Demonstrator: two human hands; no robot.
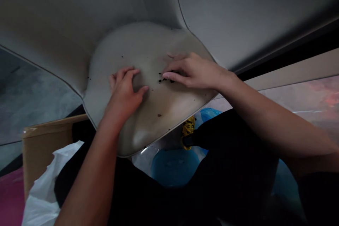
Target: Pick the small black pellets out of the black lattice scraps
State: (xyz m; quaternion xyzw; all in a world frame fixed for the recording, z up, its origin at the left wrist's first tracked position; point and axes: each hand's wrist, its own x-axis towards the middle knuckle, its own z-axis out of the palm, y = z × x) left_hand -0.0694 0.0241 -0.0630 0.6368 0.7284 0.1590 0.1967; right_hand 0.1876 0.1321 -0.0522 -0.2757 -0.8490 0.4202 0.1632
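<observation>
A pale, smooth chair seat [148, 46] with a high curved back spreads out before me. Small dark bits [160, 81] lie in a cluster near its middle, and a few more are scattered across it. My left hand [125, 90] rests over the left part of the seat with fingers spread, holding nothing. On the right, my right hand [192, 70] is bent down at the cluster, thumb and fingers drawn together around some of the dark bits. Its lower fingertips are partly hidden. A brownish flake [159, 115] lies nearer the front edge.
Another pale padded surface [251, 17] rises at the right. At lower left stand a cardboard box [47, 144] and a white plastic bag [50, 180]. Below the seat are a blue stool-like object [174, 164], a yellow shoe [188, 129] and blue plastic [209, 113].
</observation>
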